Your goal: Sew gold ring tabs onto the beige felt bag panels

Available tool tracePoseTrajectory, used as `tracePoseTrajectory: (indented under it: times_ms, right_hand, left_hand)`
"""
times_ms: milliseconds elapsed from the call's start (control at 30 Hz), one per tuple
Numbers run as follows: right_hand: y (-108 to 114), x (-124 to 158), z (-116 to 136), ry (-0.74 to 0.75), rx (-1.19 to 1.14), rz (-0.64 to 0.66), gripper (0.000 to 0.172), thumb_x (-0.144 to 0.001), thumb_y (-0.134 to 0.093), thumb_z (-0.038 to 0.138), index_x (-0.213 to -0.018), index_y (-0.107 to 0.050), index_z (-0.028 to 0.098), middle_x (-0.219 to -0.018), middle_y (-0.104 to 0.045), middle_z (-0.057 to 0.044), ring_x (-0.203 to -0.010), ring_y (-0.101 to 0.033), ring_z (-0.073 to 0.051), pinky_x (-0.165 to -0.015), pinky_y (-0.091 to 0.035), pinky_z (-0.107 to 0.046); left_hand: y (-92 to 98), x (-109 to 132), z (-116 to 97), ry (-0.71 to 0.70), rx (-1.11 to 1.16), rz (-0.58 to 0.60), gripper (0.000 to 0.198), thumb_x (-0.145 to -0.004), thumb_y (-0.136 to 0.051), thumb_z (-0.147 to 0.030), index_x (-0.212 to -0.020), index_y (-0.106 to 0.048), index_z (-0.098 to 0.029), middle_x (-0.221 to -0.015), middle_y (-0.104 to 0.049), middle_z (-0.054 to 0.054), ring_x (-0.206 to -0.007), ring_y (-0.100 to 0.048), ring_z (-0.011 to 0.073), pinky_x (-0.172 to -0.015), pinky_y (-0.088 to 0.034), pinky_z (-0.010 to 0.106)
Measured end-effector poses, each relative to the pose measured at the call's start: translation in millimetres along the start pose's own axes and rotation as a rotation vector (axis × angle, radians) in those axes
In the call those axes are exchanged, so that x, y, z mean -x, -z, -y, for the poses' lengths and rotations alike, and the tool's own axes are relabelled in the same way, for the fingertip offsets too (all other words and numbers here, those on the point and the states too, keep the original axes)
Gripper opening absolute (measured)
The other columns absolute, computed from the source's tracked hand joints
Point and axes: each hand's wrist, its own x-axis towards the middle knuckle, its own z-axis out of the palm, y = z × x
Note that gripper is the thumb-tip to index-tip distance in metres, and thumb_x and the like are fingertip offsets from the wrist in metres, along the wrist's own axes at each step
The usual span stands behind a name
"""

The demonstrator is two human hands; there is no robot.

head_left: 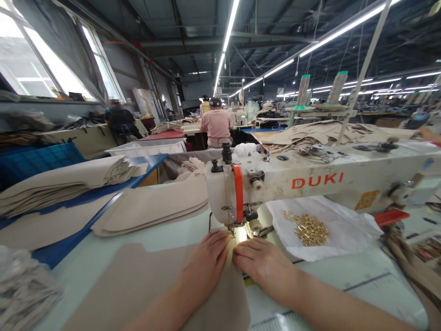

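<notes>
A beige fabric piece (144,280) lies flat on the sewing table, its upper right edge under the lit needle area of a white DUKI sewing machine (220,193). My left hand (212,255) rests on the fabric just left of the needle, its fingers close together and holding the cloth. From the right, my right hand (263,262) has its fingers curled together at the fabric's edge. Both sets of fingertips are near the presser foot, which they partly hide. The machine's lamp (240,233) shines between my hands.
Stacked beige fabric panels (155,207) lie behind the work, with a thicker stack (69,181) farther left. Gold metal rings (310,230) sit on a white sheet (344,220) under the machine arm. Thread cones (303,92) stand behind. A person in pink (217,124) sits ahead.
</notes>
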Motion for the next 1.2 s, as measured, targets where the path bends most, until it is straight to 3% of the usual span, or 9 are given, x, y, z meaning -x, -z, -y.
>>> tracePoseTrajectory:
  times_ms: [333, 1200]
  right_hand:
    - [3.7, -1.2, 0.5, 0.011, 0.024, 0.045, 0.007, -0.089, -0.060, 0.020, -0.086, -0.061, 0.014, -0.092, -0.065, -0.003, -0.091, -0.056, -0.018, -0.085, -0.044, -0.029]
    - [7.2, -6.5, -2.6, 0.007, 0.019, 0.076, 0.007, -0.090, -0.057, 0.016, -0.087, -0.061, 0.011, -0.093, -0.065, -0.006, -0.092, -0.057, -0.019, -0.087, -0.045, -0.029]
  left_hand:
    - [-2.7, 6.3, 3.7, -0.114, -0.133, 0.140, 0.035, -0.091, -0.037, -0.014, -0.114, -0.063, -0.011, -0.118, -0.067, 0.013, -0.113, -0.060, 0.0224, -0.101, -0.048, 0.038]
    - [0.4, -3.2, 4.2, -0.046, -0.080, 0.081, 0.032, -0.091, -0.038, -0.019, -0.109, -0.065, -0.016, -0.115, -0.069, 0.009, -0.107, -0.063, 0.0217, -0.095, -0.052, 0.037]
